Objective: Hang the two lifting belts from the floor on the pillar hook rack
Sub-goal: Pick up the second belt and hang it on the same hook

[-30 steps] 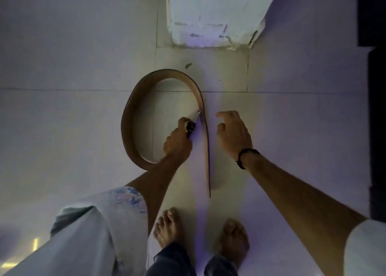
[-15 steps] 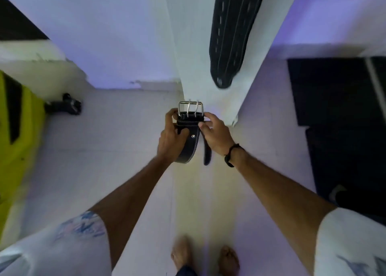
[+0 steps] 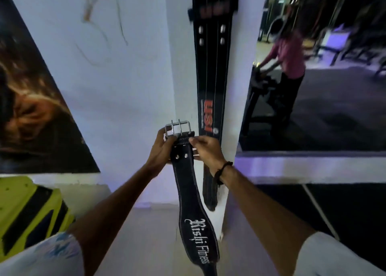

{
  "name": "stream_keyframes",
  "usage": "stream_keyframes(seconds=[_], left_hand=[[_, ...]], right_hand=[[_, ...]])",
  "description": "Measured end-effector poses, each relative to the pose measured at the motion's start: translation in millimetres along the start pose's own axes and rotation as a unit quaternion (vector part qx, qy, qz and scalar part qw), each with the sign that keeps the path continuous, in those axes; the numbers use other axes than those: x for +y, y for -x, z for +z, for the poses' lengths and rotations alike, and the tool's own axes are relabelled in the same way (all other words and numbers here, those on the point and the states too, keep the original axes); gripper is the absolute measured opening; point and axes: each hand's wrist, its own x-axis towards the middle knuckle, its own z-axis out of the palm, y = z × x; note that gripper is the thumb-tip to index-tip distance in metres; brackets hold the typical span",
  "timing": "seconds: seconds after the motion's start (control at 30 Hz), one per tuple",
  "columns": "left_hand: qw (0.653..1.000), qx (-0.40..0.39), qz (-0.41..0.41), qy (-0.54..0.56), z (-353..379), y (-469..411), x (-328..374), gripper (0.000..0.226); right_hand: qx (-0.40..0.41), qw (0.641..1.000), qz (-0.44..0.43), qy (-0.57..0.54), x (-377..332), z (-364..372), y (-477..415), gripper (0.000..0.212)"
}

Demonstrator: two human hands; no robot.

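Observation:
A black lifting belt [image 3: 193, 213] with white lettering hangs straight down in front of me, its steel buckle [image 3: 178, 127] on top. My left hand [image 3: 161, 148] grips the buckle end from the left and my right hand [image 3: 205, 148] pinches it from the right. Behind them stands the white pillar [image 3: 180, 66]. A second black belt [image 3: 212, 77] with red lettering hangs flat on the pillar from a dark hook rack [image 3: 213, 9] near the top of the view.
A large poster [image 3: 31, 108] covers the wall at left. A yellow and black machine [image 3: 25, 211] stands at lower left. At right, a person in a pink shirt [image 3: 288, 52] works at gym equipment on dark flooring.
The belt came up off the floor in both hands. My view tilted up from the floor to the pillar, and the hanging belt and rack came into sight.

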Motion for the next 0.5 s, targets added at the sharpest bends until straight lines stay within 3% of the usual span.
stream_keyframes(seconds=[0.3,0.5], left_hand=[[0.987,-0.036,0.154,-0.012,-9.7,20.7,211.8,0.039],[0.979,-0.029,0.203,-0.002,-17.9,32.5,288.7,0.041]], right_hand=[[0.074,0.978,-0.146,0.130,-203.2,-17.0,55.0,0.045],[0.081,0.974,-0.189,0.097,-275.4,-19.0,79.8,0.035]])
